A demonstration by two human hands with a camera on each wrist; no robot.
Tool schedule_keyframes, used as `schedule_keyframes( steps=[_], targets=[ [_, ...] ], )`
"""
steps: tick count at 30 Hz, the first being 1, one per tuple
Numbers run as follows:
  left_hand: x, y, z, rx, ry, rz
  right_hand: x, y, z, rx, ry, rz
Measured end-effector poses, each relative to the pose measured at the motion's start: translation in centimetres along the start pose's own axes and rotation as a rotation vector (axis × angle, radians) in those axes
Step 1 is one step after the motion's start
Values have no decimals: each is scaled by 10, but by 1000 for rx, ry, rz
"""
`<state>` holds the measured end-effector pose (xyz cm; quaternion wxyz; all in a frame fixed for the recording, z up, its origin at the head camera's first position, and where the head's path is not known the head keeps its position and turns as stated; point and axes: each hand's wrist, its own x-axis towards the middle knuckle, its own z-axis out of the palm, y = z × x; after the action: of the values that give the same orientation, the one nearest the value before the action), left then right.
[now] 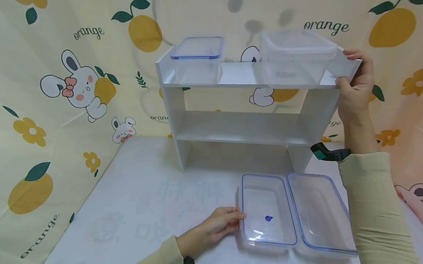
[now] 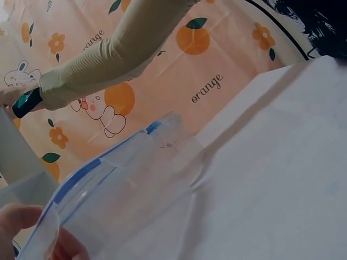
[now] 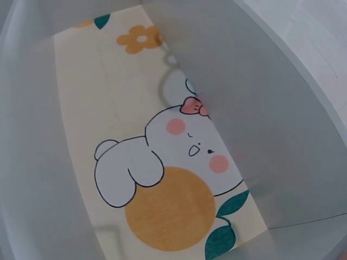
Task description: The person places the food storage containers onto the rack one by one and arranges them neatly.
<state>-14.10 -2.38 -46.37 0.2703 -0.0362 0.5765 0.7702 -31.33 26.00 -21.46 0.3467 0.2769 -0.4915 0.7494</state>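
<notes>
My right hand grips the upper right side panel of a white shelf, thumb at the front edge and fingers over the top. Down on the table, my left hand pinches the left rim of a clear plastic food container with a blue-lined edge and a small blue mark. The left wrist view shows the thumb and fingers on either side of that container's blue rim. Only the shelf's inside boards and the backdrop appear in the right wrist view; the hand is hidden there.
A second, blue-edged clear container lies right beside the first. On the shelf's top level stand a small clear box with a blue-lined lid and a larger clear box. A printed cloth hangs behind the white table.
</notes>
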Motion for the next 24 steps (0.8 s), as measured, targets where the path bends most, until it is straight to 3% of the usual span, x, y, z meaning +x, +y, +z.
schedule_keyframes(
  steps=[15,24],
  targets=[
    [-3,3,-5,-4,43,-17,1,-3,-3,37,-41,53],
    [-9,13,-10,-7,-9,-28,0,-9,-8,43,-11,140]
  ],
)
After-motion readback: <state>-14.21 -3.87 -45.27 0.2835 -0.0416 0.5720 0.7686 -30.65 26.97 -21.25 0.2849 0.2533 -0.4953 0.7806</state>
